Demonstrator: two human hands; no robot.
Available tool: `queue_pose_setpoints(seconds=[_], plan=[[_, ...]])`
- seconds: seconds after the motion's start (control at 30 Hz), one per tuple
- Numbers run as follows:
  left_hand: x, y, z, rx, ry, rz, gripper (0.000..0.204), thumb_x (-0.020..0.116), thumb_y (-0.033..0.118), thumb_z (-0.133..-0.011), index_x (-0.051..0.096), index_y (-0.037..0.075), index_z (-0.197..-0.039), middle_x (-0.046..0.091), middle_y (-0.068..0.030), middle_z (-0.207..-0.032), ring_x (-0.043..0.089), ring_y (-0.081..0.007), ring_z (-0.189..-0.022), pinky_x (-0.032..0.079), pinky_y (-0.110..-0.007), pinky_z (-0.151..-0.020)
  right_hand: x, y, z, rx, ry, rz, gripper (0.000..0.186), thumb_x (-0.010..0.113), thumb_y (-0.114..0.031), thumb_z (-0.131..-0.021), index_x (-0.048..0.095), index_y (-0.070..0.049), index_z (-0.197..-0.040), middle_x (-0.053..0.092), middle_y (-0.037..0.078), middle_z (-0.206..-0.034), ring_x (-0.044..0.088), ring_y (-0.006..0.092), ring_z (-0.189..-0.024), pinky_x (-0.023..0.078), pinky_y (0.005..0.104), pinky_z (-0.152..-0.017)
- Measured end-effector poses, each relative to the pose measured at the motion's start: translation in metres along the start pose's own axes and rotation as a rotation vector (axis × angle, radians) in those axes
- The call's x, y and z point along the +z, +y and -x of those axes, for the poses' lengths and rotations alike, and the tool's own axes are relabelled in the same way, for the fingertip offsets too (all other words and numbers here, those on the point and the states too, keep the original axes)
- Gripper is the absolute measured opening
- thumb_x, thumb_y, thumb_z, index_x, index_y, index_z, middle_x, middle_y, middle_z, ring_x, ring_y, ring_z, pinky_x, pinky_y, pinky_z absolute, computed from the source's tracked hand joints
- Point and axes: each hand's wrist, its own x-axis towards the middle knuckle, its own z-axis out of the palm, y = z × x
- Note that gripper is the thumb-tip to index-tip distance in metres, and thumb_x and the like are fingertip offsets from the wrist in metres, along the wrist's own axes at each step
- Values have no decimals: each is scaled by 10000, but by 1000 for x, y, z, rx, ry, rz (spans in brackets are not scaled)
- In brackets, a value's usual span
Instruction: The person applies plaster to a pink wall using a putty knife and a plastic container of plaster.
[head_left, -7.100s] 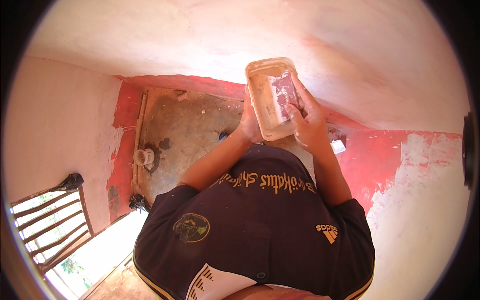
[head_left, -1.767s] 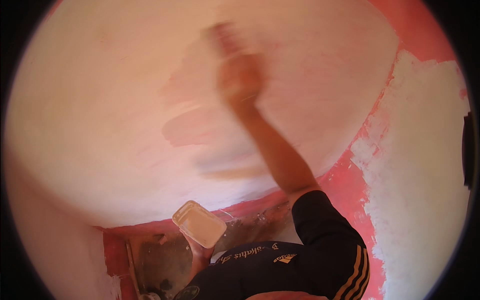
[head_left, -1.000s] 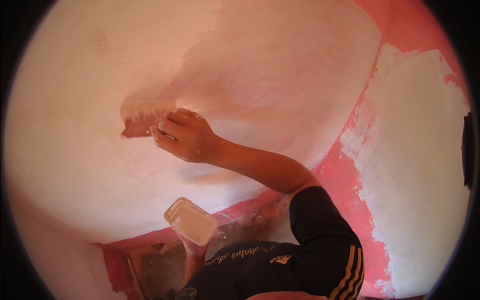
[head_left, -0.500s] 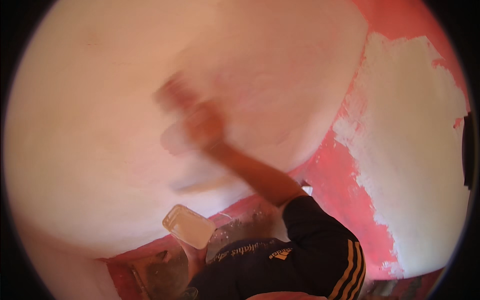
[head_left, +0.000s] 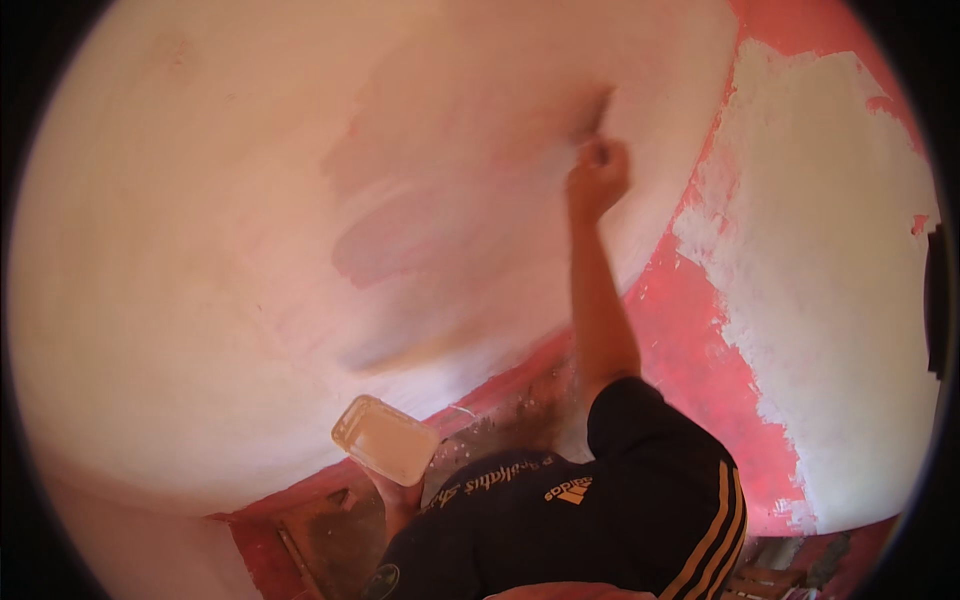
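My right hand (head_left: 600,172) is closed around what looks like a paintbrush (head_left: 594,112), blurred by motion. The brush is against the large pale wall (head_left: 180,300), at the right side of a damp-looking, darker pinkish patch (head_left: 400,240). Low in the view, my left hand (head_left: 402,494) holds a rectangular plastic tub (head_left: 350,432) from beneath. Peach-coloured paint fills much of the tub, which stays close in front of my body. Most of the left hand's fingers are hidden by the tub.
On the right, an adjoining red wall (head_left: 675,310) bears a big whitish coated area (head_left: 830,270) with ragged edges. A red strip runs along the pale wall's foot. The floor (head_left: 335,550) below is dark and stained, with scattered items at lower right.
My right hand with the brush has swept across the wall to the right and upward, its arm now straighter. The tub in my left hand has hardly shifted.
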Motion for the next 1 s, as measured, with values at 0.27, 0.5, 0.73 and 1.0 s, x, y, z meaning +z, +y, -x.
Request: queue_pose_setpoints(seconds=[0.27,0.5,0.73,1.0], plan=[[-4,7,-34,-6,137,58,400,501,457,-1031,515,116,-1240,604,-97,-1023,626,-257,-856,528,-381,-622,-52,-168,213,-496,-678,-687,151,731,52,-788,606,-32,-779,657,128,-834,675,289,-743,580,380,-643],[-4,-50,-58,-16,93,58,443,490,478,-1030,512,108,-1273,603,-101,-1064,644,-267,-851,544,-408,-612,-43,81,47,498,-16,-227,153,666,-71,-942,572,-25,-830,586,28,-766,537,118,-684,484,282,-642],[75,-124,-64,9,18,-196,366,641,204,-984,494,94,-1300,597,-97,-1124,627,-220,-992,569,-377,-774,-16,144,103,-151,-312,23,101,688,-24,-856,628,-22,-936,634,127,-933,621,293,-824,506,400,-687],[177,-272,-77,77,89,-135,611,460,615,-1000,481,135,-1377,585,-44,-1237,600,-225,-1105,540,-419,-878,-91,205,49,96,-677,-447,125,670,66,-848,603,-30,-890,650,150,-924,657,299,-882,531,363,-787]])
